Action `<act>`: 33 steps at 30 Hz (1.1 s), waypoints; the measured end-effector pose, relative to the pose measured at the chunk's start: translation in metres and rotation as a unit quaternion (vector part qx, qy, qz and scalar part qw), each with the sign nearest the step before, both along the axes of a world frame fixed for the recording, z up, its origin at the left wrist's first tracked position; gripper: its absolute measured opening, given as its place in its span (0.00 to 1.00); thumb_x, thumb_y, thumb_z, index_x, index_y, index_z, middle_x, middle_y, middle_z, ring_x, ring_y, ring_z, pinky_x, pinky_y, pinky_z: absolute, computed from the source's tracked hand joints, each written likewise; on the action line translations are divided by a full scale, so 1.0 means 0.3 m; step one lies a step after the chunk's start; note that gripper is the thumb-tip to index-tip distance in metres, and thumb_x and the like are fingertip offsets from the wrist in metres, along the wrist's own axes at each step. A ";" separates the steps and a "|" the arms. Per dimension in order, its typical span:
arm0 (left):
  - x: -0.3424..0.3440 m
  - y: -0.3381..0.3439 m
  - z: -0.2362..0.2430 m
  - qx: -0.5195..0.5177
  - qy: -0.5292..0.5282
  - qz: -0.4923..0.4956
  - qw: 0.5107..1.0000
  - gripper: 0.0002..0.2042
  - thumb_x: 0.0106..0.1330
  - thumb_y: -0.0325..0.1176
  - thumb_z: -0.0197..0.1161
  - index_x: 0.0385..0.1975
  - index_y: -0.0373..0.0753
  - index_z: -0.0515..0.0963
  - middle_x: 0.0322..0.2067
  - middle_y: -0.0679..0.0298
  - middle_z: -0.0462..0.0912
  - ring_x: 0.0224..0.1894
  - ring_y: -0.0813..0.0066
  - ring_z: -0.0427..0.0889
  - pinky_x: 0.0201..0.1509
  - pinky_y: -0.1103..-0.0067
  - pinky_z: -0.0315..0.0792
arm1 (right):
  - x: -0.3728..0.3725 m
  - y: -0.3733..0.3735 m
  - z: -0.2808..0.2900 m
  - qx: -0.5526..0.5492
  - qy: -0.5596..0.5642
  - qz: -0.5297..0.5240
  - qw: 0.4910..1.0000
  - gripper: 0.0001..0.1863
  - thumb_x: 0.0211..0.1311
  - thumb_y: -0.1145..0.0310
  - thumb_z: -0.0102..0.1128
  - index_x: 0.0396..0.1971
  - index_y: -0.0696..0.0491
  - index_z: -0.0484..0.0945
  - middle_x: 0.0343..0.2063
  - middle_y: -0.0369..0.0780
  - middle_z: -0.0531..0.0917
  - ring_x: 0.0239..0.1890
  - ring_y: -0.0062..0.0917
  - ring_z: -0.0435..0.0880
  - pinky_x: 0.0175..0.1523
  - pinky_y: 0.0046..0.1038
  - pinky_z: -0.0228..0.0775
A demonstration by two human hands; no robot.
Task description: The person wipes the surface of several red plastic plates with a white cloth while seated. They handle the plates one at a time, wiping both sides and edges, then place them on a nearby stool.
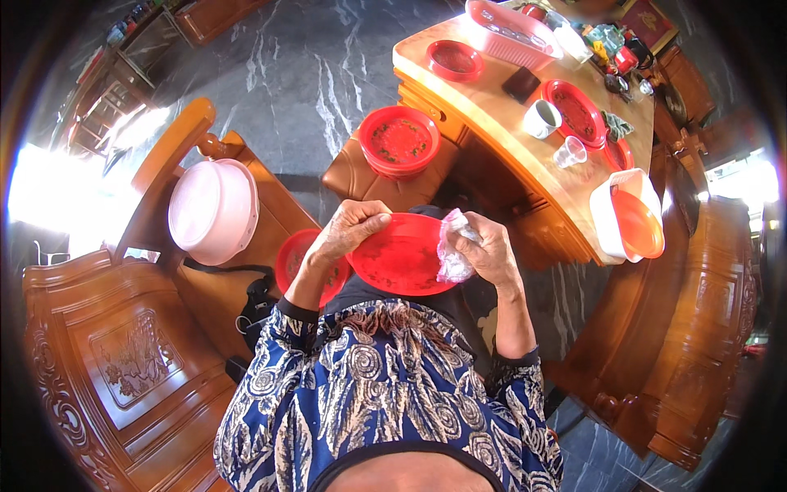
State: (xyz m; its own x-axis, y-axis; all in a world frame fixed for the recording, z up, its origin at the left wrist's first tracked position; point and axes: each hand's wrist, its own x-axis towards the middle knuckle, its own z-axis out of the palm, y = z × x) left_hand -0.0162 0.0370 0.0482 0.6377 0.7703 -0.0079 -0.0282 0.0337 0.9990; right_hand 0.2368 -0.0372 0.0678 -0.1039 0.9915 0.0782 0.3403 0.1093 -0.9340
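Note:
A shiny red plate (398,256) is tilted up in front of my lap. My left hand (354,228) is closed on its upper left rim, the thumb lying along the edge. On the right side, my right hand (490,248) clutches a crumpled white and pink cloth (452,250) against the plate's rim. Partly behind my left forearm lies another red plate (288,261) with a dark pattern. Beyond my hands, a stack of red patterned plates (399,141) rests on a brown padded stool (344,174).
A pink round tub (215,211) sits on the wooden bench at left. The wooden table (500,107) at right bears a pink basket (516,37), red trays (576,112), a white cup (541,120), a clear plastic cup (570,152) and a white basin (613,209).

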 end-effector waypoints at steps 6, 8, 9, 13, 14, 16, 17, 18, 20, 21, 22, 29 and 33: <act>0.059 -0.043 0.008 0.027 -0.009 -0.024 0.999 0.10 0.67 0.33 0.56 0.33 0.31 0.76 0.25 0.74 0.74 0.30 0.88 0.68 0.34 0.85 0.67 | -0.111 0.069 0.070 0.099 -0.264 0.054 0.958 0.13 0.51 0.62 0.60 0.29 0.56 0.74 0.29 0.46 0.80 0.35 0.44 0.79 0.40 0.40 0.70; 0.065 -0.046 0.005 0.025 -0.052 0.005 0.998 0.10 0.67 0.33 0.57 0.34 0.31 0.77 0.25 0.73 0.75 0.30 0.88 0.68 0.33 0.85 0.67 | -0.114 0.089 0.102 0.087 -0.251 0.068 0.961 0.13 0.53 0.62 0.60 0.29 0.56 0.74 0.29 0.46 0.80 0.34 0.44 0.79 0.38 0.39 0.70; 0.049 -0.046 0.010 0.004 -0.041 0.010 0.999 0.11 0.66 0.34 0.58 0.32 0.31 0.77 0.24 0.74 0.74 0.29 0.89 0.68 0.32 0.86 0.66 | -0.115 0.094 0.113 0.081 -0.243 0.077 0.964 0.13 0.53 0.62 0.60 0.30 0.57 0.74 0.28 0.46 0.80 0.33 0.44 0.79 0.38 0.38 0.70; 0.004 -0.031 0.005 -0.006 -0.014 0.034 0.999 0.11 0.66 0.35 0.58 0.29 0.31 0.77 0.22 0.75 0.73 0.28 0.90 0.67 0.31 0.87 0.65 | -0.083 0.071 0.125 0.020 -0.132 0.067 0.989 0.10 0.57 0.67 0.60 0.36 0.56 0.77 0.29 0.43 0.82 0.31 0.33 0.82 0.37 0.30 0.72; -0.001 -0.026 0.002 -0.013 -0.022 0.043 0.999 0.11 0.66 0.35 0.59 0.29 0.32 0.77 0.22 0.76 0.73 0.28 0.90 0.67 0.31 0.87 0.65 | -0.076 0.064 0.126 0.004 -0.094 0.062 0.994 0.10 0.58 0.66 0.60 0.36 0.56 0.77 0.29 0.42 0.82 0.31 0.29 0.82 0.37 0.28 0.72; -0.012 -0.025 0.002 -0.028 -0.033 0.060 0.997 0.12 0.66 0.36 0.59 0.28 0.32 0.77 0.22 0.76 0.73 0.28 0.90 0.68 0.31 0.88 0.65 | -0.063 0.051 0.125 -0.030 -0.013 0.054 0.998 0.11 0.60 0.64 0.61 0.37 0.56 0.78 0.28 0.40 0.82 0.30 0.21 0.81 0.37 0.24 0.72; -0.022 -0.027 0.009 -0.028 -0.032 0.076 0.996 0.11 0.65 0.36 0.60 0.27 0.33 0.78 0.23 0.76 0.73 0.28 0.90 0.68 0.32 0.88 0.66 | -0.053 0.048 0.085 -0.025 0.030 0.047 0.998 0.14 0.62 0.60 0.59 0.38 0.56 0.78 0.27 0.35 0.81 0.30 0.14 0.78 0.37 0.20 0.71; -0.024 -0.025 0.009 -0.048 -0.056 0.082 0.994 0.11 0.65 0.36 0.60 0.27 0.34 0.78 0.23 0.77 0.74 0.28 0.91 0.69 0.32 0.89 0.66 | -0.029 0.043 0.039 -0.016 0.049 0.036 0.998 0.14 0.63 0.60 0.59 0.38 0.57 0.78 0.27 0.34 0.81 0.30 0.13 0.78 0.37 0.20 0.71; -0.040 -0.030 0.012 -0.090 -0.097 0.102 0.986 0.10 0.65 0.35 0.60 0.27 0.34 0.78 0.23 0.77 0.74 0.28 0.91 0.70 0.32 0.89 0.66 | 0.011 0.035 -0.025 -0.001 0.094 0.024 0.995 0.15 0.63 0.60 0.58 0.39 0.58 0.77 0.27 0.32 0.80 0.30 0.12 0.77 0.37 0.19 0.70; -0.043 -0.028 0.008 -0.102 -0.112 0.114 0.982 0.09 0.64 0.35 0.61 0.26 0.35 0.78 0.23 0.77 0.75 0.27 0.91 0.70 0.32 0.89 0.67 | 0.015 0.019 -0.010 -0.030 0.125 0.017 0.992 0.16 0.63 0.59 0.59 0.40 0.58 0.77 0.26 0.29 0.78 0.30 0.10 0.74 0.36 0.17 0.68; -0.049 -0.024 -0.003 -0.105 -0.127 0.121 0.979 0.09 0.64 0.34 0.61 0.26 0.35 0.78 0.23 0.77 0.75 0.27 0.91 0.71 0.32 0.89 0.67 | 0.021 0.007 -0.022 -0.025 0.148 0.013 0.989 0.16 0.63 0.59 0.59 0.40 0.58 0.77 0.26 0.29 0.77 0.29 0.10 0.73 0.35 0.16 0.67; -0.060 -0.009 -0.061 -0.162 -0.283 0.182 0.928 0.07 0.63 0.32 0.61 0.26 0.36 0.77 0.25 0.73 0.78 0.26 0.88 0.72 0.34 0.88 0.68 | 0.026 -0.076 -0.151 0.002 0.313 -0.016 0.950 0.13 0.63 0.69 0.57 0.44 0.59 0.76 0.27 0.26 0.75 0.28 0.08 0.70 0.34 0.14 0.62; -0.051 -0.007 -0.085 -0.162 -0.299 0.182 0.923 0.07 0.64 0.32 0.60 0.26 0.38 0.77 0.25 0.74 0.77 0.27 0.88 0.71 0.33 0.88 0.67 | 0.020 -0.101 -0.180 0.013 0.366 -0.028 0.930 0.15 0.62 0.69 0.59 0.46 0.59 0.75 0.30 0.27 0.76 0.29 0.09 0.71 0.35 0.15 0.63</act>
State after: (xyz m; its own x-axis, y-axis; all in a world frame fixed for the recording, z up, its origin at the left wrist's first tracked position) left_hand -0.0316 0.0348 0.0227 0.3022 0.9532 -0.0067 -0.6392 0.2078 0.7405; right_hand 0.2427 -0.0674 0.0138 0.0389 0.9904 0.1323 -0.3798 0.1371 -0.9149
